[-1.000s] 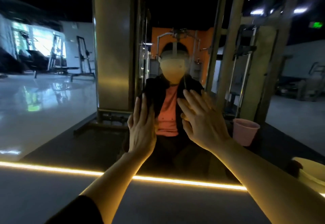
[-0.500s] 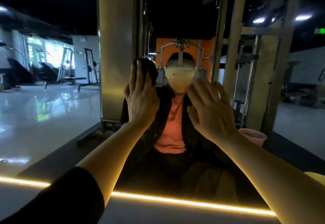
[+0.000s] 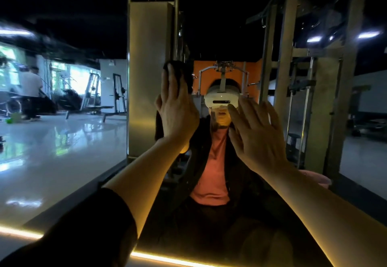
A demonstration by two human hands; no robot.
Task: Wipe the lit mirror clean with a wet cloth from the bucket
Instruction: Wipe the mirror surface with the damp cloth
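Observation:
The lit mirror [image 3: 62, 151] fills the view, with a glowing yellow light strip [image 3: 167, 259] along its lower edge. My left hand [image 3: 177, 111] lies flat on the glass and presses a dark cloth [image 3: 182, 73] against it; the cloth shows above my fingertips and below my palm. To its right, my right hand [image 3: 255, 132] is held up at the glass with fingers spread and nothing in it. My own reflection sits behind both hands.
A pink bucket [image 3: 318, 179] shows at the lower right, partly behind my right forearm, seemingly as a reflection. The mirror also reflects gym machines, a shiny floor, and a person [image 3: 31, 90] standing far left.
Both hands have slid upward on the mirror, the left one carrying the cloth higher. The view has tilted up, and the light strip now sits lower in the frame.

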